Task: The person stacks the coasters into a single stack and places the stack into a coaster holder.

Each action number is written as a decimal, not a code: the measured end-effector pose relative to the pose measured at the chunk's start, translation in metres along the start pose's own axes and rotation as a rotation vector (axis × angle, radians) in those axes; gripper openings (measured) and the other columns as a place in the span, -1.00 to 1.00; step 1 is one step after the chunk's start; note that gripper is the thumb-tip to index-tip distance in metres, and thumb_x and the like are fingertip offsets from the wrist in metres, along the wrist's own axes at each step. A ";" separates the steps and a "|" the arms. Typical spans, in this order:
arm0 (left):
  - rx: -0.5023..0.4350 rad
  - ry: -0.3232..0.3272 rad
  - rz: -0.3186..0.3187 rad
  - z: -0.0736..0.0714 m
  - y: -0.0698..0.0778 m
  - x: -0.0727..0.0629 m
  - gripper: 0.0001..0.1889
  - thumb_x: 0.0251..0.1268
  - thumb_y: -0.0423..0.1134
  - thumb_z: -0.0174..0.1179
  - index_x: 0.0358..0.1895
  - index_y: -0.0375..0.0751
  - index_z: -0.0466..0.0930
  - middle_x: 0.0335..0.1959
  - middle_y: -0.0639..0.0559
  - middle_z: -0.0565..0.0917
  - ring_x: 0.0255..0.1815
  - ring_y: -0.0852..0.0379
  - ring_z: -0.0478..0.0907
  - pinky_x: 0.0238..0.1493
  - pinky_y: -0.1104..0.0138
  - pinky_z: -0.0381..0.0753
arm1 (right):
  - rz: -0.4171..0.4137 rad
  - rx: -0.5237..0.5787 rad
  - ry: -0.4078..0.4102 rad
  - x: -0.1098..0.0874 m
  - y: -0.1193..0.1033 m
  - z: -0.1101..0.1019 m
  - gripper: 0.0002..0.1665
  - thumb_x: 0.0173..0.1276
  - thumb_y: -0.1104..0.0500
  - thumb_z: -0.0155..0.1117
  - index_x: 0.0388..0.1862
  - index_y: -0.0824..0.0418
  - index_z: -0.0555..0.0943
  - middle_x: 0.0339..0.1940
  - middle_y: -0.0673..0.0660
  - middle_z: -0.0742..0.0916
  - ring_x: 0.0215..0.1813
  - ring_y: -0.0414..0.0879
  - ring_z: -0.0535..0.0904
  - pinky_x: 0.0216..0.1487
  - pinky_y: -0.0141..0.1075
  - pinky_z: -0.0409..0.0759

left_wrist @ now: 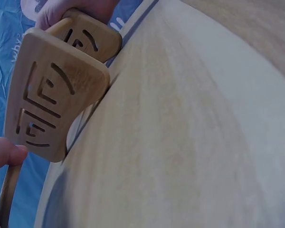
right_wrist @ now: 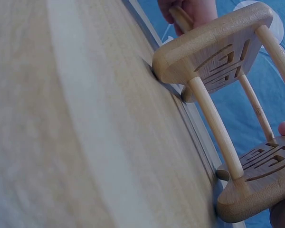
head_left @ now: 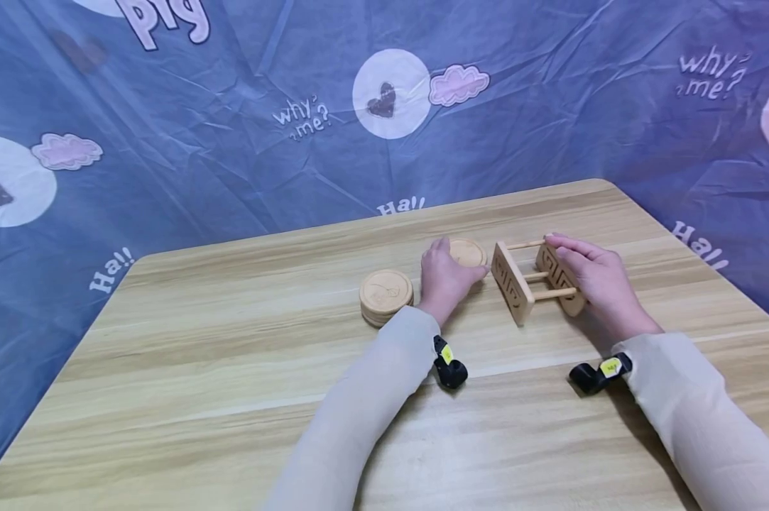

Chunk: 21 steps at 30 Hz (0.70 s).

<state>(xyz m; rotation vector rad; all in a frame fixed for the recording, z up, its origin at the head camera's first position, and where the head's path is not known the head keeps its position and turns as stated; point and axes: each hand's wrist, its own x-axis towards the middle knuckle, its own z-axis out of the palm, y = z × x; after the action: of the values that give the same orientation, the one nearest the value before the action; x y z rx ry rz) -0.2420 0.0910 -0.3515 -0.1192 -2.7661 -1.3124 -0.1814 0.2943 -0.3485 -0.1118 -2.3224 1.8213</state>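
My left hand [head_left: 444, 277] pinches a round wooden coaster [head_left: 468, 253] between thumb and fingers, just left of a wooden coaster rack [head_left: 512, 284]. In the left wrist view that coaster [left_wrist: 8, 194] appears edge-on beside the rack's panel [left_wrist: 57, 95]. The rack has two end panels with cut-out line patterns, joined by several round dowels [right_wrist: 216, 126]. My right hand [head_left: 604, 280] grips its right panel, thumb and fingers on either side. The rack's panels stand upright on the table, with no coaster between them.
A short stack of round wooden coasters [head_left: 386, 292], the top one engraved, sits left of my left hand. The wood-grain table [head_left: 231, 355] has rounded far corners. Behind it hangs a blue printed cloth [head_left: 231, 92].
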 end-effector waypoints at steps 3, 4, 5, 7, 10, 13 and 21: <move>-0.025 -0.019 0.002 -0.005 0.003 0.000 -0.04 -0.29 -0.05 0.51 0.32 -0.24 0.28 0.28 -0.07 0.40 0.29 -0.03 0.31 0.32 0.26 0.30 | 0.000 -0.019 0.006 0.000 0.000 -0.001 -0.49 0.39 -0.02 0.07 0.25 0.14 0.46 0.23 -0.23 0.51 0.04 -0.47 0.44 -0.08 -0.71 0.42; -0.035 -0.024 0.002 -0.008 0.005 0.000 -0.03 -0.30 -0.07 0.51 0.32 -0.24 0.28 0.28 -0.07 0.40 0.29 -0.03 0.31 0.32 0.25 0.30 | -0.002 -0.006 0.003 0.000 0.000 -0.001 -0.49 0.38 -0.01 0.08 0.25 0.16 0.45 0.24 -0.21 0.51 0.05 -0.46 0.44 -0.07 -0.71 0.42; -0.042 -0.028 0.003 -0.010 0.006 0.000 -0.04 -0.30 -0.08 0.51 0.32 -0.24 0.28 0.29 -0.07 0.40 0.30 -0.03 0.30 0.32 0.24 0.29 | -0.002 0.009 0.002 0.000 0.000 -0.001 -0.49 0.38 0.00 0.09 0.25 0.17 0.45 0.24 -0.19 0.51 0.05 -0.46 0.44 -0.07 -0.71 0.43; -0.052 -0.033 0.004 -0.016 0.009 0.001 -0.04 -0.30 -0.09 0.52 0.32 -0.23 0.29 0.29 -0.06 0.40 0.30 -0.03 0.29 0.32 0.24 0.29 | -0.003 0.034 -0.002 0.001 0.000 -0.001 -0.48 0.38 0.00 0.10 0.25 0.19 0.45 0.25 -0.18 0.51 0.06 -0.45 0.44 -0.07 -0.70 0.43; -0.048 -0.046 -0.003 -0.024 0.013 0.001 -0.05 -0.31 -0.07 0.52 0.31 -0.21 0.30 0.29 -0.03 0.40 0.31 -0.02 0.28 0.33 0.24 0.28 | 0.000 0.039 -0.001 0.001 0.001 -0.001 -0.48 0.38 0.00 0.10 0.25 0.18 0.45 0.24 -0.17 0.52 0.04 -0.46 0.45 -0.08 -0.70 0.43; -0.048 -0.061 0.000 -0.031 0.016 0.000 -0.05 -0.33 -0.06 0.53 0.30 -0.21 0.32 0.27 -0.03 0.42 0.30 -0.01 0.31 0.32 0.24 0.30 | 0.009 0.022 0.000 0.001 0.001 -0.001 -0.48 0.38 -0.01 0.09 0.26 0.17 0.44 0.26 -0.17 0.50 0.03 -0.46 0.44 -0.09 -0.70 0.43; -0.028 -0.122 0.012 -0.052 0.022 -0.008 -0.01 -0.37 -0.05 0.55 0.32 -0.16 0.31 0.28 -0.03 0.42 0.30 -0.01 0.32 0.32 0.23 0.30 | 0.001 0.043 -0.012 0.001 0.001 -0.002 -0.49 0.38 0.02 0.09 0.26 0.17 0.43 0.27 -0.15 0.50 0.10 -0.42 0.44 -0.04 -0.69 0.44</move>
<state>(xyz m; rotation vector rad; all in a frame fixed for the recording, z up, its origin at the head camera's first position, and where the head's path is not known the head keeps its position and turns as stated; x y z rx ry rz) -0.2298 0.0642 -0.3027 -0.2240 -2.8423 -1.3855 -0.1824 0.2963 -0.3490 -0.0962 -2.2906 1.8762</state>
